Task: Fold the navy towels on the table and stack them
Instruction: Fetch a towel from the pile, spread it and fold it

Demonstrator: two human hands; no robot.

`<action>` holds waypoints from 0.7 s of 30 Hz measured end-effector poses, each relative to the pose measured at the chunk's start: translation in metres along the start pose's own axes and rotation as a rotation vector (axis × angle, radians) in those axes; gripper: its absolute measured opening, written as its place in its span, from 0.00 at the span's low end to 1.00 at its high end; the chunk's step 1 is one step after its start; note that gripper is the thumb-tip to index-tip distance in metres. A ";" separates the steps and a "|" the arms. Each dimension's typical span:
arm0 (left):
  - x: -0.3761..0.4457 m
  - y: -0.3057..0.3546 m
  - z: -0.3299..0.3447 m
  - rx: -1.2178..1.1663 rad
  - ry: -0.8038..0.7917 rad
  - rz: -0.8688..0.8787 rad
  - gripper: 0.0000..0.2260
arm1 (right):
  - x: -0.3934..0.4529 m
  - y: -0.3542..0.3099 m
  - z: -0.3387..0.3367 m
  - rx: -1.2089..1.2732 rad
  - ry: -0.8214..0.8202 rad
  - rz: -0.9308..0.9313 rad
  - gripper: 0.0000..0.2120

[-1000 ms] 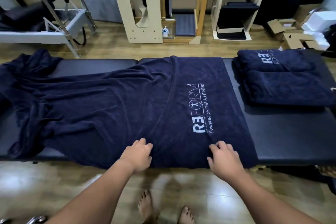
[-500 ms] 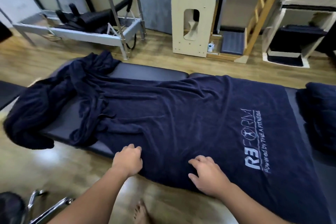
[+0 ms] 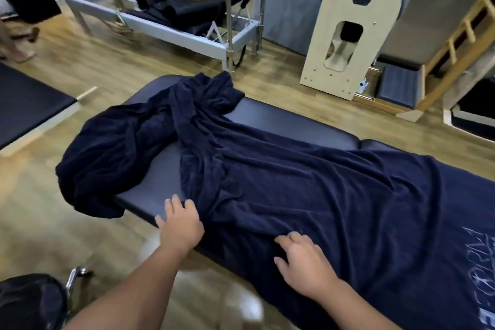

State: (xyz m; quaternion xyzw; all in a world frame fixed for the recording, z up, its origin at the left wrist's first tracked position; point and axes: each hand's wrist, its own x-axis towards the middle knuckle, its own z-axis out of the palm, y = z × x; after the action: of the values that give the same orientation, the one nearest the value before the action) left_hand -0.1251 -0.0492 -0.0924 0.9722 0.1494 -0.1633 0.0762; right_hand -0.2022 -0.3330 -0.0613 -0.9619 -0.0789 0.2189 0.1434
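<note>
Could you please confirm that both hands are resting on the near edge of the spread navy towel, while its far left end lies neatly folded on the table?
Not quite: in the head view the far left end is bunched and crumpled, drooping over the table corner, not folded. The left hand and right hand do rest at the near edge of the spread navy towel.

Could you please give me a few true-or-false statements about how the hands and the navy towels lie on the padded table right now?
1. The large navy terry towel lies spread, unfolded, along the black padded table. True.
2. The left hand is lifted clear of the table. False: it rests at the towel's near edge.
3. The right hand lies flat on the towel. True.
4. The crumpled navy towel is neatly folded. False: it is bunched, hanging over the table's end.
</note>
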 end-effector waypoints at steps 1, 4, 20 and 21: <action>0.007 -0.007 -0.006 -0.109 0.006 0.030 0.13 | 0.014 -0.011 -0.005 -0.001 0.009 -0.013 0.23; 0.014 -0.019 -0.033 -0.600 -0.006 0.038 0.08 | 0.052 -0.035 -0.019 -0.036 0.044 -0.042 0.22; 0.065 -0.075 -0.073 -0.489 0.081 -0.214 0.07 | 0.289 -0.134 -0.086 -0.116 -0.018 -0.240 0.38; 0.068 -0.075 -0.076 -0.563 0.095 -0.243 0.09 | 0.302 -0.140 -0.088 -0.128 -0.024 -0.255 0.42</action>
State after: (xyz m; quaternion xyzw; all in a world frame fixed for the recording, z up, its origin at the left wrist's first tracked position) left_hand -0.0648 0.0545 -0.0518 0.8945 0.3072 -0.0778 0.3153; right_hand 0.0936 -0.1566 -0.0619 -0.9486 -0.2161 0.2049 0.1076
